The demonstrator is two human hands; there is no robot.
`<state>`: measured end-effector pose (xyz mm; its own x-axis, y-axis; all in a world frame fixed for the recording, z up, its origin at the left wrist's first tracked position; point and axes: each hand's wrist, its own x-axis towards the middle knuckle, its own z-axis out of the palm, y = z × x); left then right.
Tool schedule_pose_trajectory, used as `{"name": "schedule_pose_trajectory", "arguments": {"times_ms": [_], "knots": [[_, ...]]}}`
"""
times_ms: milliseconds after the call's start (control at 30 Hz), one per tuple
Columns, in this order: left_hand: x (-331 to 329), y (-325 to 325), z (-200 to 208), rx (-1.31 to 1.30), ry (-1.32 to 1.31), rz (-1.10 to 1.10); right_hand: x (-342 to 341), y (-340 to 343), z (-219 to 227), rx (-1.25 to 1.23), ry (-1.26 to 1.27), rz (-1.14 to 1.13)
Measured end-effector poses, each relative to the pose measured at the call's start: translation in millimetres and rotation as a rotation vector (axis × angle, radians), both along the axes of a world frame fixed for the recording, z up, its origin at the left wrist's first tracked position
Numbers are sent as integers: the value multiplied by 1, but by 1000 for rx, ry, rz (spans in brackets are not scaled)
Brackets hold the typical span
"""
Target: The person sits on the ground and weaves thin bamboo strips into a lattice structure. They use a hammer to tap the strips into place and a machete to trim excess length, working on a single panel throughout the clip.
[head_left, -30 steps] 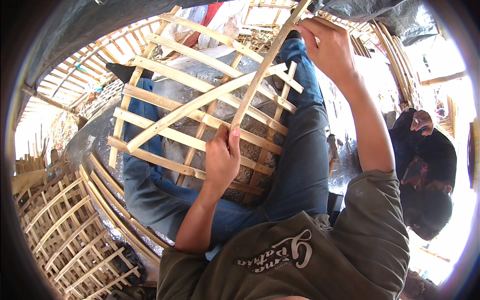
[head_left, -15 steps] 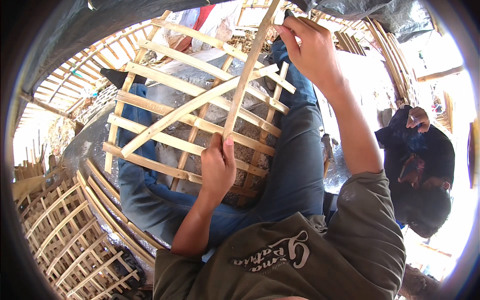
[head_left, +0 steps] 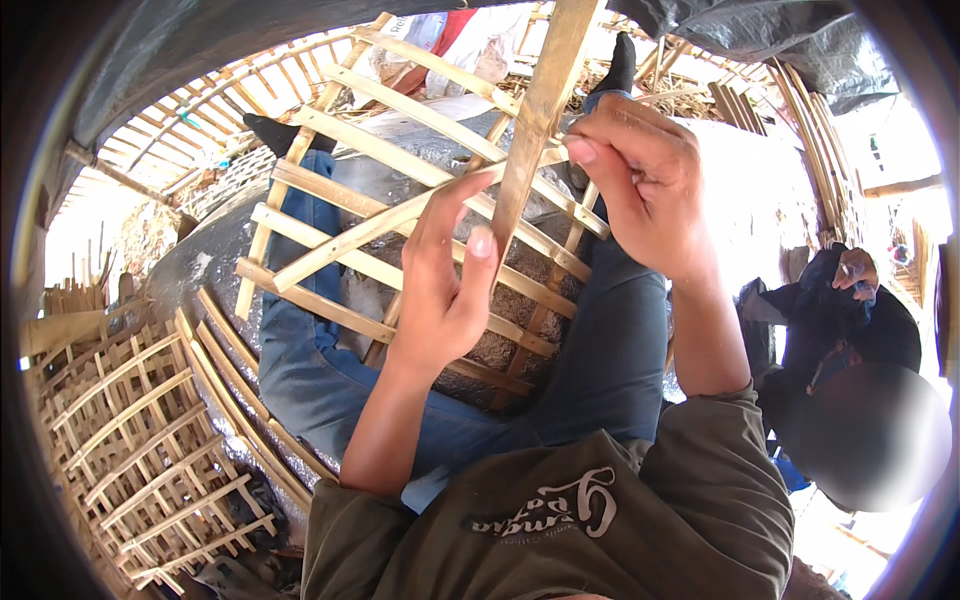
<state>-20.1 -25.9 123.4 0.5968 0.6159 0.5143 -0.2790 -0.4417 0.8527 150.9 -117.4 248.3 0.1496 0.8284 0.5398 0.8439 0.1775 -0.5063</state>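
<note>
A lattice of pale split-bamboo slats (head_left: 350,195) lies across my legs. One loose slat (head_left: 335,246) runs diagonally over it and passes behind my left hand. A wider bamboo strip (head_left: 540,100) rises steeply over the lattice, its far end leaving the top of the view. My left hand (head_left: 440,275) is beside the strip's lower part, thumb and fingers apart; whether they touch it is unclear. To the right of the strip, my right hand (head_left: 645,180) is closed with fingers curled and thumb pressed in. What it may hold is hidden.
At lower left lies a finished-looking woven bamboo panel (head_left: 140,440), with long bent strips (head_left: 245,410) beside it. A co-worker in dark clothing (head_left: 845,320) sits at right. Bamboo poles (head_left: 815,150) stand behind, and dark plastic sheeting (head_left: 750,40) hangs overhead.
My left fingers have spread from their grip on the strip. My right hand has come down from its upper part and curled. The strip now shows broader. The whole view has shifted slightly.
</note>
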Motion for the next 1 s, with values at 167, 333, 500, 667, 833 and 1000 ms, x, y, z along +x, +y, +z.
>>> {"name": "schedule_pose_trajectory", "arguments": {"times_ms": [167,333,500,667,833,1000], "knots": [[21,-4,53,-448,-252,-276,-13,0,0,77,15,-7],[19,-4,81,-628,-170,-373,-17,6,2,299,-188,-68],[15,-22,88,-847,-187,-359,-8,3,3,267,-341,9],[2,-28,86,-1010,-254,-559,-13,2,3,385,-342,83],[-5,-33,80,-1084,-279,-693,-6,-6,10,297,-323,194],[-9,-37,67,-1138,-318,-580,3,-17,23,44,-347,277]]}}
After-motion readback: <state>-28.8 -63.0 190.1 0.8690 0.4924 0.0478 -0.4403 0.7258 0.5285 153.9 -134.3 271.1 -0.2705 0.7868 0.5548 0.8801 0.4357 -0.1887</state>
